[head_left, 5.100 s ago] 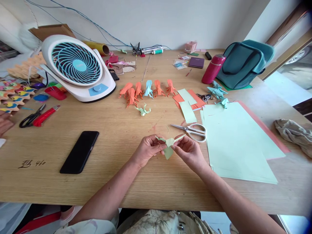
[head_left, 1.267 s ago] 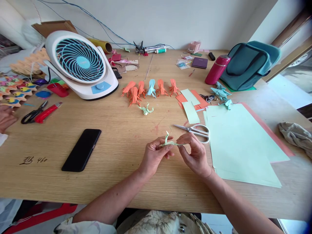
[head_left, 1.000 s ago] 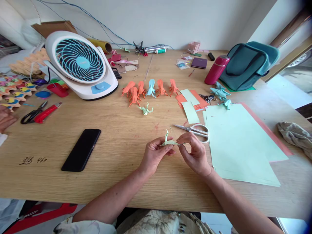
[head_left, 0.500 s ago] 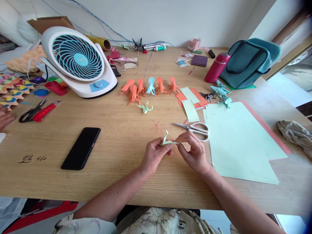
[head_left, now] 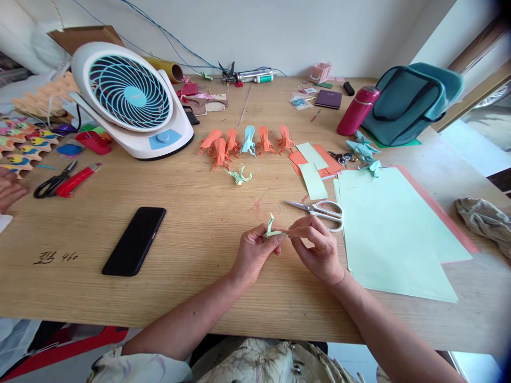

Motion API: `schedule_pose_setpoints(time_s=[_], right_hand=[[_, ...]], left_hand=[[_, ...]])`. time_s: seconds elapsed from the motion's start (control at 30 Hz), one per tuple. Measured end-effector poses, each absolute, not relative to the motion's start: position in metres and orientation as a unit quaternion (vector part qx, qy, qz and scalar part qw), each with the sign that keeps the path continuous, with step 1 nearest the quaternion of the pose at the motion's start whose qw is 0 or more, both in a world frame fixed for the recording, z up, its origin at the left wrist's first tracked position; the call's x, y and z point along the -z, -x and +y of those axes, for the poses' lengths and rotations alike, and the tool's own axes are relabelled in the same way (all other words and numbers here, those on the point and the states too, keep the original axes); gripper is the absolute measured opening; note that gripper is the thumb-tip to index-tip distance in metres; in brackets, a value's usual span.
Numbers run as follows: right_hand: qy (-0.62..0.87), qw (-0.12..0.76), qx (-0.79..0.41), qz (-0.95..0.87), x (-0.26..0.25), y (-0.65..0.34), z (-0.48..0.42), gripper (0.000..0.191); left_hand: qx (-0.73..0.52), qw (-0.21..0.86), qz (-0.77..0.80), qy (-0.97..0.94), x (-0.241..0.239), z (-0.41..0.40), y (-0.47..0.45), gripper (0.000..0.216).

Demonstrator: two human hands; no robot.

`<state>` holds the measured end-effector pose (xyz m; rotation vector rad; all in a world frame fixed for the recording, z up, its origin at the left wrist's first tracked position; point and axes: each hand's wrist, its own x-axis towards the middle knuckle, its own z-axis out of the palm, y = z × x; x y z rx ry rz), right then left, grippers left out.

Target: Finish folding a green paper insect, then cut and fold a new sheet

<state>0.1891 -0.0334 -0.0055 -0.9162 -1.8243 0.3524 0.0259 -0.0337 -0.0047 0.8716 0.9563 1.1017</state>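
Above the wooden table (head_left: 199,223), both hands pinch a small pale green folded paper figure (head_left: 272,230). My left hand (head_left: 255,252) grips its left end, with a thin point sticking up past the thumb. My right hand (head_left: 317,249) has its fingers curled and pressed on the right end. White-handled scissors (head_left: 321,211) lie just beyond my right hand. A finished pale green figure (head_left: 239,175) lies farther back, below a row of orange and blue folded figures (head_left: 247,142).
Pale green sheets (head_left: 395,229) are stacked at the right. A black phone (head_left: 134,240) lies at the left. A white fan (head_left: 131,101), red cutter (head_left: 75,180), red bottle (head_left: 357,110) and teal bag (head_left: 411,101) stand farther back. Another person's hand (head_left: 8,190) shows at the left edge.
Five seconds ago the paper hung down wider between my hands; now it is folded narrower and held flat. Over the last second my fingers only shift slightly on it.
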Motion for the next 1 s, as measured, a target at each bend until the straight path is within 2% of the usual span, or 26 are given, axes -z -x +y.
schedule_pose_setpoints(time_s=[0.17, 0.3, 0.37, 0.6, 0.73, 0.83, 1.0], right_hand=[[0.378, 0.510, -0.141, -0.760, 0.006, -0.189, -0.034, 0.028], [0.423, 0.520, -0.178, -0.720, 0.003, -0.186, -0.036, 0.015], [0.448, 0.515, -0.234, -0.693, 0.003, -0.186, -0.036, 0.010], [0.416, 0.502, -0.507, -0.564, 0.005, -0.187, -0.033, 0.018], [0.409, 0.486, -0.581, -0.510, 0.004, -0.192, -0.032, 0.016], [0.386, 0.438, -0.646, -0.491, 0.004, -0.200, -0.030, 0.016], [0.370, 0.406, -0.707, -0.445, 0.003, -0.207, -0.026, 0.032]], left_hand=[[-0.492, 0.650, 0.420, -0.398, 0.006, -0.035, -0.025, 0.020], [-0.501, 0.623, 0.417, -0.433, 0.000, -0.035, -0.023, 0.016], [-0.505, 0.604, 0.416, -0.456, -0.003, -0.034, -0.022, 0.014], [-0.521, 0.518, 0.399, -0.549, 0.001, -0.030, -0.016, 0.008], [-0.527, 0.481, 0.386, -0.585, 0.007, -0.028, -0.014, 0.008], [-0.530, 0.471, 0.384, -0.591, 0.008, -0.026, -0.012, 0.009], [-0.506, 0.465, 0.372, -0.623, 0.006, -0.022, -0.010, 0.007]])
